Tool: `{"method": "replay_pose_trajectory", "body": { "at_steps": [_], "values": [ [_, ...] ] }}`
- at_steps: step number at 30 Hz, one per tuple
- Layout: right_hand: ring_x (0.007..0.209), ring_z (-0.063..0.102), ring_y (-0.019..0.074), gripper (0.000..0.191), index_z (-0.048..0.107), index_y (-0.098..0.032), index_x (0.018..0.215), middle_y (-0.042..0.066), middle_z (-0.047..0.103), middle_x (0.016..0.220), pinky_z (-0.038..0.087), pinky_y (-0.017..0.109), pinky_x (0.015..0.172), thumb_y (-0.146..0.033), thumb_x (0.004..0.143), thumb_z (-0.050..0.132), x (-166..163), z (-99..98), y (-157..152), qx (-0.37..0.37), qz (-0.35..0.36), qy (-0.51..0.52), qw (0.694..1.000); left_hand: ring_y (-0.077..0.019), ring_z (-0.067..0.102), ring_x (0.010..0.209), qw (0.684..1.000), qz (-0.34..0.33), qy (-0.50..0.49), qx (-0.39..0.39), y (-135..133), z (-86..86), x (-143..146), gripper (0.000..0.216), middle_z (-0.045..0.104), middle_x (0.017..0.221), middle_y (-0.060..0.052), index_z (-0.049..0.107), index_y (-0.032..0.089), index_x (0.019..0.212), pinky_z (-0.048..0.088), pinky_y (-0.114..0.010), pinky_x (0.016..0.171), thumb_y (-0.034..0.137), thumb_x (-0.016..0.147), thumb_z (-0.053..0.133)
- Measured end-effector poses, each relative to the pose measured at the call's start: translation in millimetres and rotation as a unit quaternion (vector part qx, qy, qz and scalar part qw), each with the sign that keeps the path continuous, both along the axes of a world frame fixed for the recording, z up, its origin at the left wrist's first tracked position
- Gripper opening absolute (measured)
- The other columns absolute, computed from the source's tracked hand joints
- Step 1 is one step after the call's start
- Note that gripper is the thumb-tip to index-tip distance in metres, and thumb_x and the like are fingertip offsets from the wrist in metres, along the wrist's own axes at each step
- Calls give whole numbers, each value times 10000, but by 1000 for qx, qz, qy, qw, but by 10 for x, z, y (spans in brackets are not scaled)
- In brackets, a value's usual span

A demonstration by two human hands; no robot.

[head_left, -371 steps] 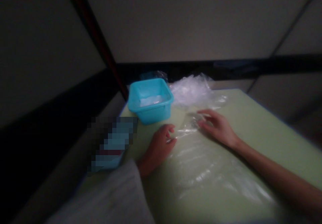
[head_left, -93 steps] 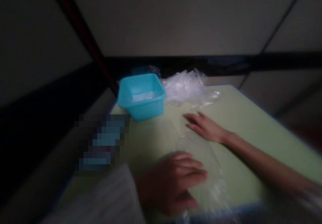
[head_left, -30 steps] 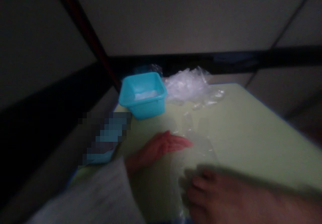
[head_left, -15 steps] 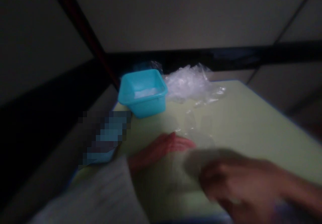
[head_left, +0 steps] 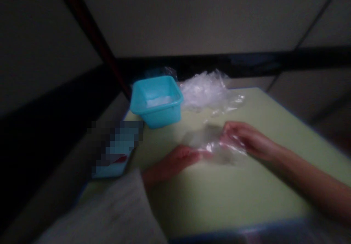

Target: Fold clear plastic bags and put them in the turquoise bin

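Here we are over the pale green table [head_left: 208, 200], both bare hands up in the middle of it, and between them a piece of clear plastic [head_left: 208, 147], thin, crinkled and catching the light! The left hand [head_left: 183, 158] comes in from the near left, its fingers drawn in narrow and holding the left end of the plastic. Across from it the right hand [head_left: 244, 138], a touch farther off, has its fingers bunched tight on the other end, some of them showing through the film. The plastic runs from one hand to the other, glinting on its folds; whether its lower part touches the table, I cannot tell.

Look to the far left and there's the turquoise basin [head_left: 164, 116], upright on the table, with something white [head_left: 159, 101] lying in the bottom, too blurred to name. Just beside it on the right, a heap of clear plastic [head_left: 204, 90] spreads along the far edge, its loose end trailing right. On the left side lies a flat bluish thing [head_left: 120, 152], pixelated, with a dark red patch showing, nearer than the basin. Down at the near left, a light grey sleeve [head_left: 109, 214] covers the left forearm, and over on the right the other forearm is bare, angling in across the table from the near right corner
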State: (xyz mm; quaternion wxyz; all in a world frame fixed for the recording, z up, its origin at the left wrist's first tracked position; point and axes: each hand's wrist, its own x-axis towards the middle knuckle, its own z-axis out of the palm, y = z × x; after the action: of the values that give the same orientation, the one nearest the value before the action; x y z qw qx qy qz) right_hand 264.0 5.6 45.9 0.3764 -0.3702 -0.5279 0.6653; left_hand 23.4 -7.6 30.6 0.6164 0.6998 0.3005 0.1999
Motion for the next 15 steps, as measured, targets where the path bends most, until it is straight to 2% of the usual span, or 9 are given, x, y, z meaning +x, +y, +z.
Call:
{"method": "replay_pose_trajectory", "body": {
  "at_steps": [3, 7, 12, 15],
  "values": [
    [682, 610, 129, 176, 605, -161, 745, 27, 655, 749, 478, 247, 650, -328, 733, 657, 57, -18, 37, -50, -24, 14, 998, -221, 570, 1101, 1000, 29, -5, 4, 18, -14, 21, 391, 655, 1149, -49, 682, 177, 1058, 354, -330, 998, 420, 919, 409],
    [697, 608, 125, 231, 619, -160, 778, 18, 646, 781, 486, 237, 646, -366, 717, 703, 183, -57, 32, -60, -10, -35, 998, -236, 573, 1102, 994, 39, -44, -93, 36, -128, 39, 343, 662, 1132, -67, 668, 167, 1064, 352, -359, 1010, 384, 908, 454],
    [676, 585, 114, 229, 603, -152, 750, -8, 604, 715, 467, 237, 640, -354, 726, 709, 287, -56, -24, 0, 40, -93, 995, -272, 610, 1051, 958, 79, -137, -240, 27, -166, 77, 354, 677, 1074, -141, 650, 91, 1033, 396, -413, 975, 374, 895, 487],
    [694, 575, 129, 254, 613, -143, 772, 7, 612, 728, 463, 268, 659, -377, 729, 700, 302, 16, -51, 60, 91, -146, 983, -292, 610, 1056, 941, 97, -164, -281, 28, -135, 95, 336, 681, 1055, -164, 638, 78, 1018, 397, -431, 976, 362, 858, 558]
  ]
}}
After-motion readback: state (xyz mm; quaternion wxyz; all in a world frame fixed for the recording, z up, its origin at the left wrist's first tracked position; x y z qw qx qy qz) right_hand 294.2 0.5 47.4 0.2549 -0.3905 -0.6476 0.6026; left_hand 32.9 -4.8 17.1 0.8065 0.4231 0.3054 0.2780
